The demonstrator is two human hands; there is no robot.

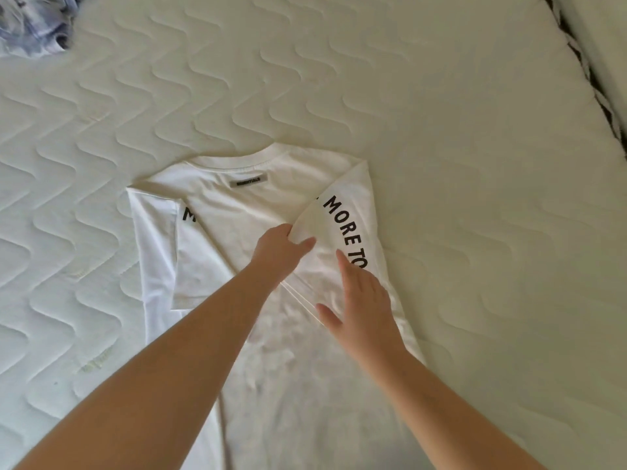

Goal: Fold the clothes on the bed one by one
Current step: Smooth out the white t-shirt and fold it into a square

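I see a crumpled blue-white garment (32, 23) at eleven o'clock, well apart from my work. The white T-shirt (237, 212) lies flat mid-frame on the quilted mattress (475, 164). My left hand (280, 247) pinches its folded-in sleeve (342, 212); my right hand (364, 308) presses flat, fingers straight. A dark gap (587, 69) runs at two o'clock.

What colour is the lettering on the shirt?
Black, on the white shirt; the head view shows it.

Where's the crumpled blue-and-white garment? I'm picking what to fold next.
In the head view, the crumpled blue-and-white garment lies at the far left corner of the quilted mattress, beyond the white T-shirt.
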